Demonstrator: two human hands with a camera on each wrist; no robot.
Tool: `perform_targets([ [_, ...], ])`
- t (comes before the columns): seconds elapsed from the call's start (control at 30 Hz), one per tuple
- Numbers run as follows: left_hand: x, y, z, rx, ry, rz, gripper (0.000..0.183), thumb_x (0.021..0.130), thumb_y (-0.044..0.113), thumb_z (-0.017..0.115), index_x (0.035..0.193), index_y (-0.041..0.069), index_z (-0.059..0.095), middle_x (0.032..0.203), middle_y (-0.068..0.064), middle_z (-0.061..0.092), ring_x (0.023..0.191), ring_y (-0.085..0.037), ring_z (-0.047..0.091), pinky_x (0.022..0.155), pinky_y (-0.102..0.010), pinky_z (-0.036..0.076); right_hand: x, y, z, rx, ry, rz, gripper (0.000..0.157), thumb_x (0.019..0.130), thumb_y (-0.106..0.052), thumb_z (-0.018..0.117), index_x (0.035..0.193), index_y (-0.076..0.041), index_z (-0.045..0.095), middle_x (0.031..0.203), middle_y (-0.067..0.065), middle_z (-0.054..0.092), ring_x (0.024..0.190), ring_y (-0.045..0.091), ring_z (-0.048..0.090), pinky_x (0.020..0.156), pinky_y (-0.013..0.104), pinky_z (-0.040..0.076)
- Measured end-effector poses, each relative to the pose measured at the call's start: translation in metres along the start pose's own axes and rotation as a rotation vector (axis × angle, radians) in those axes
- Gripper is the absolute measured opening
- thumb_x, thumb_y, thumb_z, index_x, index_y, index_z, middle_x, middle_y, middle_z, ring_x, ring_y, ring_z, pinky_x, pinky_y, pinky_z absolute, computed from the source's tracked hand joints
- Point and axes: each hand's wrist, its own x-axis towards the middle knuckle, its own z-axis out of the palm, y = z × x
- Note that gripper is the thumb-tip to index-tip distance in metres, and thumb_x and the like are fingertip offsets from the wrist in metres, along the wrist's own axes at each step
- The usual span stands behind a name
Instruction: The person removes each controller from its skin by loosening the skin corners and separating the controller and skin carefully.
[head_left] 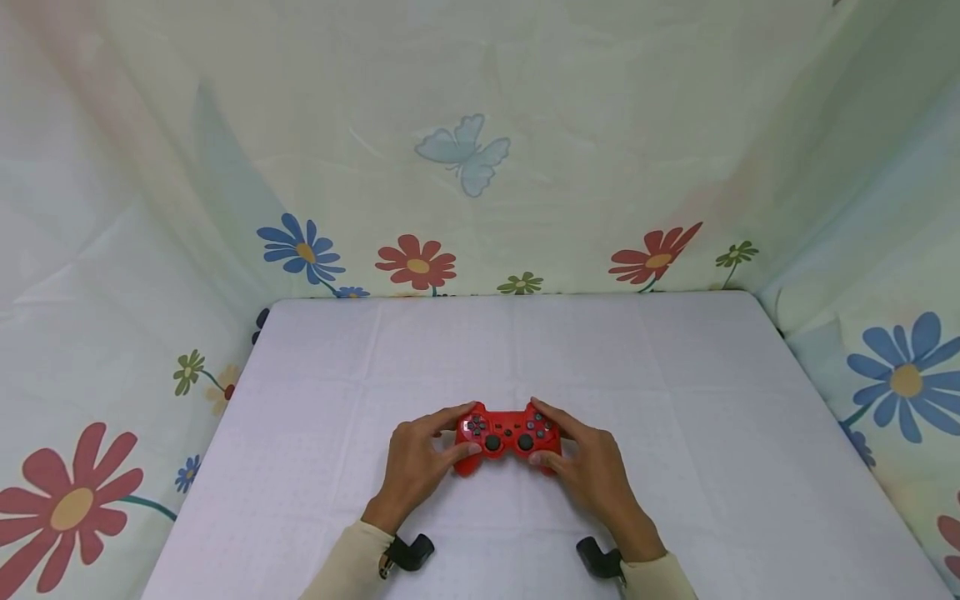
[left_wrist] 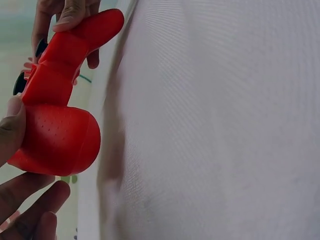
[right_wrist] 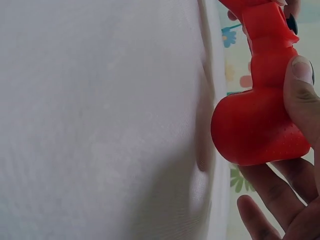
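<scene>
A red game controller (head_left: 508, 422) with two black thumbsticks faces up between both hands near the middle of the table. My left hand (head_left: 417, 461) grips its left side, thumb on the face by the left stick and index finger at the top corner. On the other side my right hand (head_left: 596, 475) holds the right grip the same way, thumb near the right stick. In the left wrist view the controller (left_wrist: 57, 135) shows its rounded handle between thumb and fingers. The right wrist view shows the controller (right_wrist: 255, 125) pinched between the right thumb and fingers below.
A white cloth covers the table (head_left: 510, 350). Behind and beside it hangs a curtain (head_left: 570, 100) printed with flowers and a butterfly. A black wrist camera (head_left: 411, 552) sits at the left sleeve, and another black camera (head_left: 598, 557) at the right.
</scene>
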Motion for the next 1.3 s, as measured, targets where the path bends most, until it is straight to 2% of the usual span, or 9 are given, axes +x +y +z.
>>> perform_targets([
  [0.33, 0.0004, 0.001, -0.0004, -0.071, 0.043, -0.004, 0.062, 0.076, 0.031, 0.095, 0.135, 0.034, 0.074, 0.118, 0.007, 0.081, 0.095, -0.009, 0.078, 0.079, -0.034, 0.063, 0.0006, -0.0042, -0.0003, 0.08, 0.034, 0.001, 0.091, 0.07, -0.018, 0.098, 0.15, -0.038, 0.06, 0.143, -0.001, 0.07, 0.105, 0.022, 0.079, 0.097, 0.05, 0.06],
  [0.7, -0.0001, 0.0004, -0.0008, -0.107, 0.095, 0.033, 0.061, 0.076, 0.027, 0.095, 0.134, 0.029, 0.075, 0.121, 0.005, 0.08, 0.09, -0.013, 0.079, 0.073, -0.033, 0.063, 0.0017, -0.0026, 0.004, 0.121, 0.088, -0.068, 0.091, 0.066, -0.016, 0.1, 0.147, -0.034, 0.064, 0.143, -0.004, 0.07, 0.106, 0.021, 0.079, 0.095, 0.047, 0.062],
  [0.77, 0.0, 0.0003, -0.0011, -0.108, 0.102, 0.038, 0.061, 0.076, 0.027, 0.095, 0.134, 0.029, 0.075, 0.121, 0.005, 0.08, 0.09, -0.013, 0.079, 0.073, -0.033, 0.063, 0.002, -0.0025, 0.0045, 0.126, 0.103, -0.085, 0.09, 0.065, -0.016, 0.1, 0.147, -0.032, 0.065, 0.143, -0.004, 0.07, 0.106, 0.02, 0.079, 0.096, 0.042, 0.062],
  [0.83, 0.0002, 0.0005, -0.0015, -0.107, 0.111, 0.042, 0.061, 0.076, 0.027, 0.095, 0.134, 0.03, 0.075, 0.121, 0.004, 0.08, 0.091, -0.013, 0.079, 0.073, -0.032, 0.063, 0.0022, -0.0026, 0.0049, 0.134, 0.118, -0.097, 0.09, 0.064, -0.016, 0.1, 0.146, -0.03, 0.066, 0.142, -0.004, 0.071, 0.107, 0.019, 0.079, 0.099, 0.031, 0.06],
  [0.93, 0.0005, 0.0012, -0.0016, -0.105, 0.12, 0.042, 0.061, 0.076, 0.026, 0.096, 0.133, 0.031, 0.075, 0.121, 0.004, 0.08, 0.092, -0.013, 0.079, 0.073, -0.03, 0.062, 0.0021, -0.0031, 0.0054, 0.15, 0.141, -0.099, 0.09, 0.062, -0.014, 0.101, 0.144, -0.029, 0.067, 0.142, -0.004, 0.071, 0.108, 0.018, 0.079, 0.101, 0.013, 0.051],
  [1.0, 0.0007, 0.0018, -0.0014, -0.106, 0.125, 0.042, 0.061, 0.076, 0.025, 0.096, 0.133, 0.031, 0.075, 0.121, 0.004, 0.08, 0.092, -0.013, 0.079, 0.073, -0.03, 0.062, 0.0019, -0.0035, 0.0057, 0.165, 0.149, -0.091, 0.09, 0.062, -0.013, 0.101, 0.144, -0.03, 0.068, 0.141, -0.004, 0.071, 0.109, 0.019, 0.078, 0.102, 0.006, 0.045],
  [1.3, 0.0005, 0.0027, 0.0003, -0.114, 0.158, 0.065, 0.061, 0.075, 0.023, 0.096, 0.132, 0.031, 0.076, 0.12, 0.004, 0.081, 0.092, -0.013, 0.079, 0.071, -0.031, 0.062, 0.0009, -0.0032, 0.0076, 0.219, 0.156, -0.056, 0.089, 0.062, -0.012, 0.1, 0.142, -0.033, 0.069, 0.142, -0.005, 0.071, 0.115, 0.021, 0.077, 0.102, 0.004, 0.043],
])
